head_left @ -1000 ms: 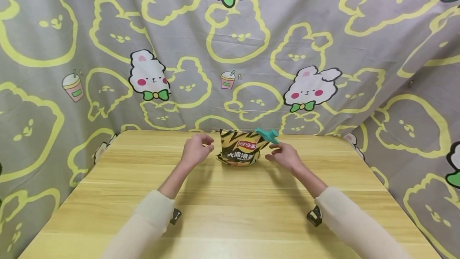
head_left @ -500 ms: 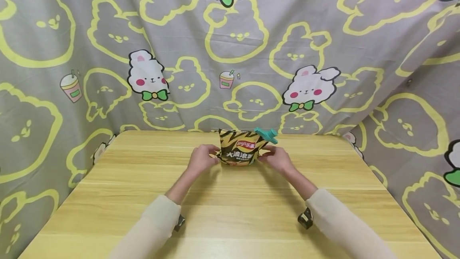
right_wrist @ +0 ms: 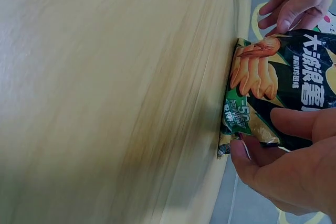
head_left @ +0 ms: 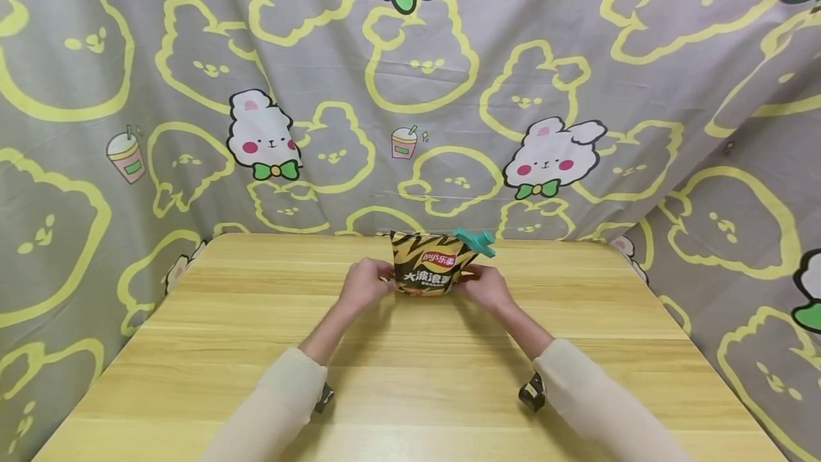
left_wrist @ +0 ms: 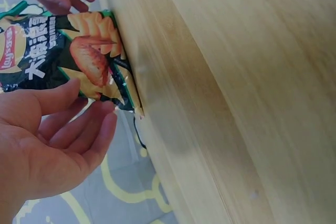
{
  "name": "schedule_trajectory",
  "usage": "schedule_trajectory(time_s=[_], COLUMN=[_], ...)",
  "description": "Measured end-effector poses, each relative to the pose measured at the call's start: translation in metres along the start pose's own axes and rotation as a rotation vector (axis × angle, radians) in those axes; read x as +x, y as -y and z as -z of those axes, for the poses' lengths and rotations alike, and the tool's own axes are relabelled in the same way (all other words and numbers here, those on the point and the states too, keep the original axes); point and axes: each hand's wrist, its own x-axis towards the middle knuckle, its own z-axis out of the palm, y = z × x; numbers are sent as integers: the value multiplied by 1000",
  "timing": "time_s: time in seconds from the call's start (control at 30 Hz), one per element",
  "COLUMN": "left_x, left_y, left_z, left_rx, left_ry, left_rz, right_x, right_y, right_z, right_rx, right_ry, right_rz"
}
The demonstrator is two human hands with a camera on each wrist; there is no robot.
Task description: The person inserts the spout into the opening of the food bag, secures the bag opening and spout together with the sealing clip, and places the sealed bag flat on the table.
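A black and gold bag of chips (head_left: pixel 423 266) with a red Lay's logo stands upright near the table's far edge. A teal sealing clip (head_left: pixel 476 241) sits across its top right corner. At the bag's left side, my left hand (head_left: pixel 367 284) holds the lower edge, with the thumb (left_wrist: pixel 60 95) in front and the fingers behind. My right hand (head_left: pixel 482 286) grips the lower right edge likewise, its thumb (right_wrist: pixel 296 121) over the front. The bag's bottom appears to rest on the table; its back is hidden.
The wood-grain table (head_left: pixel 410 369) ends at a grey curtain (head_left: pixel 442 191) with yellow outlines and rabbit prints, hanging close behind the bag. Dark wrist-worn devices (head_left: pixel 531 392) show beneath both cream sleeves (head_left: pixel 282 391).
Both hands have moved inward from either side of the bag and taken hold of its lower edges. The bag and its clip have stayed in nearly the same place.
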Motion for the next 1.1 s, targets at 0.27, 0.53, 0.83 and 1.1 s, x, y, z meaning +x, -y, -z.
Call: schedule_trajectory(time_s=[0.27, 0.53, 0.83, 1.1], left_x=[0, -1, 0, 1], left_y=[-3, -7, -12, -12], left_z=[1, 3, 4, 0], left_rx=[-18, -11, -12, -44], left_ry=[-12, -54, -100, -144], left_rz=[-22, -10, 24, 39], right_x=[-1, -4, -6, -8], right_y=[3, 8, 12, 13], right_z=[-1, 0, 3, 4], right_rx=[51, 64, 167, 183], right_ry=[-16, -27, 2, 27], right_rz=[-4, -11, -64, -75])
